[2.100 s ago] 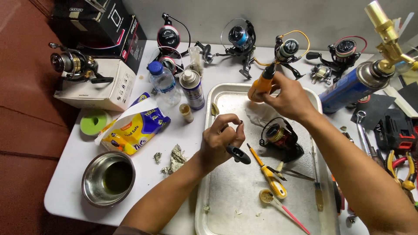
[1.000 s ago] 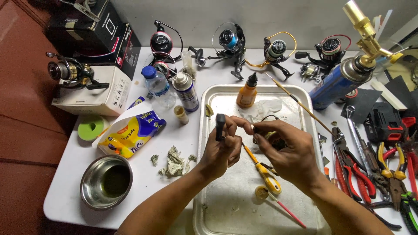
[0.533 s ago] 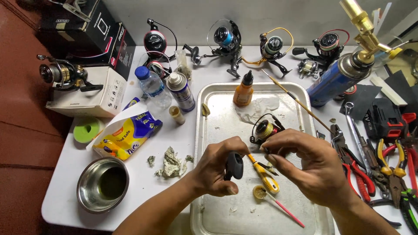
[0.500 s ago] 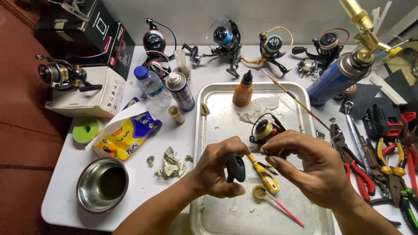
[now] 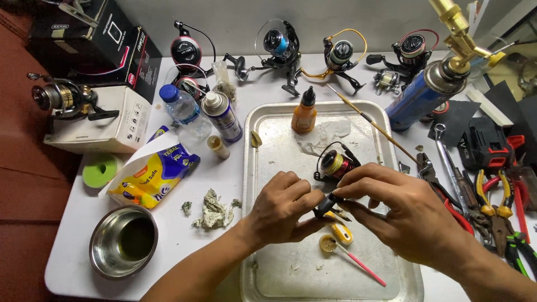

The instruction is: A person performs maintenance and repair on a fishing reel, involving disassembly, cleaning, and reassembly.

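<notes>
Both hands meet over the metal tray (image 5: 391, 282), approx. its middle. Left hand (image 5: 279, 208) and right hand (image 5: 400, 210) each pinch one small black part (image 5: 326, 205) betw. thumb and fingertips, fingers curled tight on it; prob. a reel handle knob, but it's mostly hidden.

Counts, all rel. to the tray:
- Fishing reels: 1 red-and-black reel (image 5: 335, 164) in the tray, just behind the hands; 6 or so in a row behind the tray w/ a black one (image 5: 186, 51) at far left of the row; 1 more reel (image 5: 61, 98) on top of a white box (image 5: 109, 131) well left of the tray.
- Boxes: 2, the white one plus a black box (image 5: 106, 42) behind it.
- Bottles/cans: 1 orange dropper bottle (image 5: 304, 111) standing in the tray's back part; 1 spray can (image 5: 222, 116) and 1 clear water bottle (image 5: 183, 111) just left of the tray; 1 blue gas torch (image 5: 430, 89) right of it.
- In the tray too: 1 crumpled tissue (image 5: 324, 136), 1 yellow-handled tool (image 5: 340, 232) under the hands, 1 pink-stemmed brush (image 5: 358, 262).
- Steel bowl (image 5: 100, 263), front left of the tray, holds dark liquid.
- Yellow-blue pouch (image 5: 154, 176) and a grey wad (image 5: 212, 207) lie betw. bowl and tray.
- Pliers (image 5: 492, 204) and other hand tools lie right of the tray.
</notes>
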